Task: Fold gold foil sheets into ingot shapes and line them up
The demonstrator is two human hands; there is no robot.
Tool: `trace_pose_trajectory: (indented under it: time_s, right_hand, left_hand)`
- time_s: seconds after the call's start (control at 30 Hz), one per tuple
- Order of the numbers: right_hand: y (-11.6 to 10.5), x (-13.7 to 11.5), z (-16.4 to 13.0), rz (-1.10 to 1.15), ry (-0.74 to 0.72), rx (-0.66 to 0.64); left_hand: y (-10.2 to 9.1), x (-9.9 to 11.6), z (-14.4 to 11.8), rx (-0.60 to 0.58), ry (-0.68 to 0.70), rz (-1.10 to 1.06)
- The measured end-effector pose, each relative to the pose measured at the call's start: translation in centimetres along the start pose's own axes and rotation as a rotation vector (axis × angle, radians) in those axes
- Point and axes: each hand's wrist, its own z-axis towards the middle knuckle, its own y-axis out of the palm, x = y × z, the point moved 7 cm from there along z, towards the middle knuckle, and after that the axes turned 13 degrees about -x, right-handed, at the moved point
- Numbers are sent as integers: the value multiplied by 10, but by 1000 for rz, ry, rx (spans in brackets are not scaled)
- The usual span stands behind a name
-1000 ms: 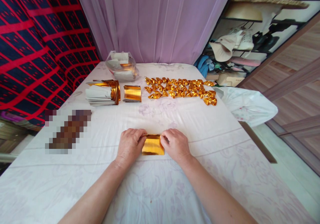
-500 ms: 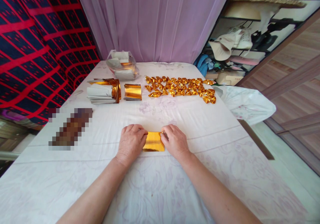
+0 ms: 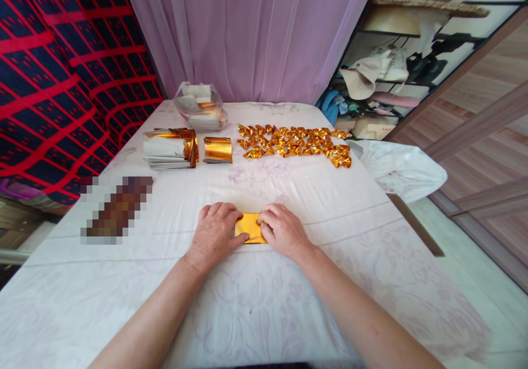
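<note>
A small sheet of gold foil paper (image 3: 248, 228) lies flat on the white cloth-covered table (image 3: 289, 303), between both hands. My left hand (image 3: 214, 230) presses on its left edge, fingers curled down. The fingers of my right hand (image 3: 281, 229) lie over the sheet's right half and hide it. Farther back, several folded gold paper pieces (image 3: 295, 144) lie in rows.
At the back left, a stack of gold and white sheets (image 3: 169, 150) sits beside a curled gold sheet (image 3: 218, 150), with a clear plastic bag of paper (image 3: 200, 106) behind them. A blurred patch (image 3: 116, 209) lies left. A white bag (image 3: 402, 166) hangs off the right edge.
My right hand has slid left over the gold sheet, covering more of it. Both hands and the sheet sit slightly farther from me than before.
</note>
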Motion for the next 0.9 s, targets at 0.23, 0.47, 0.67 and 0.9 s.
trace_pose_trajectory:
  time_s: [0.23,0.47,0.67,0.9]
  right_hand:
    - [-1,-5,-3,-28,37,-35]
    - [1,0,-7,-34,-10,-85]
    - [0,-5,-5,-48,34,-91]
    - [4,-14,-6,-122,184,-22]
  left_hand:
    - [3,-4,1,-50,6,-63]
    - [5,-4,0,-79,11,-54]
    - [6,-4,-1,-91,10,-72]
    - [7,-7,-3,-118,11,-109]
